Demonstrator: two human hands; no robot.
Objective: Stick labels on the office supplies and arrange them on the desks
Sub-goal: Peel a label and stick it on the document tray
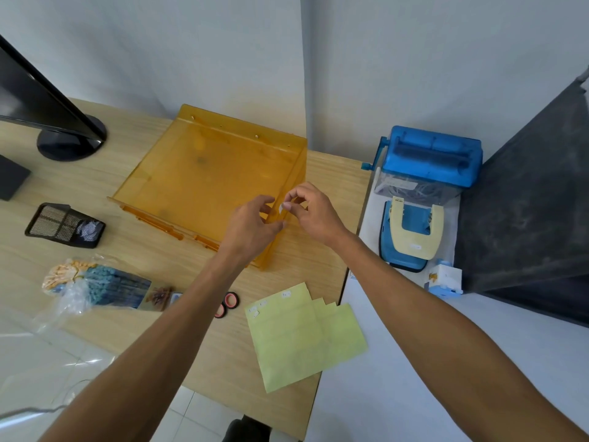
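**Hands (251,223) at the Tray Wall**

Our left hand curls its fingers on the right side wall of the orange tray (197,173), which lies flat on the wooden worktop (153,266). Our right hand (314,212) pinches a small white label (280,208) against that wall. Yellow-green label sheets (302,336) lie nearer us, by the worktop's edge.

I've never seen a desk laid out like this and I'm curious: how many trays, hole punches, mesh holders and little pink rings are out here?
Orange tray: 1
Hole punch: 1
Black mesh holder: 1
Pink rings: 2
Total: 5
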